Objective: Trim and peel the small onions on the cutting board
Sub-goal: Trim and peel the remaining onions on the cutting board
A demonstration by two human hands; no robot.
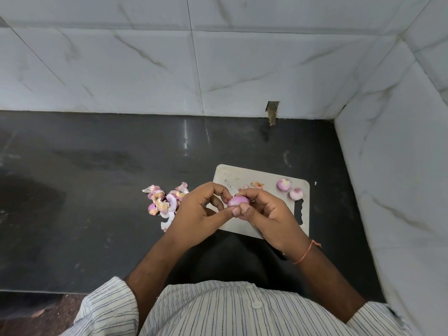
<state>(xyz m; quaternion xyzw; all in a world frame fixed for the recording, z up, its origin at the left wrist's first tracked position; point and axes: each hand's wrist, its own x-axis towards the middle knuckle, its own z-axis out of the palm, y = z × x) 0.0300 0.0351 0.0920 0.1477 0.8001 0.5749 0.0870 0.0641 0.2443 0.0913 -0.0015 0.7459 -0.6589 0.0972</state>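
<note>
A small pink onion (238,201) is held above the near left part of the pale cutting board (261,175). My left hand (198,212) pinches it from the left with thumb and fingers. My right hand (269,214) grips it from the right and also holds a knife (230,186); the blade tip shows beyond the fingers and the dark handle sticks out under the wrist. Two peeled onions (284,184) (296,193) lie at the board's far right corner. A few peel scraps (256,184) rest on the board.
A heap of onion skins (164,201) lies on the dark countertop (97,190) left of the board. White tiled walls (218,69) close off the back and the right side. The counter's front edge runs below my forearms.
</note>
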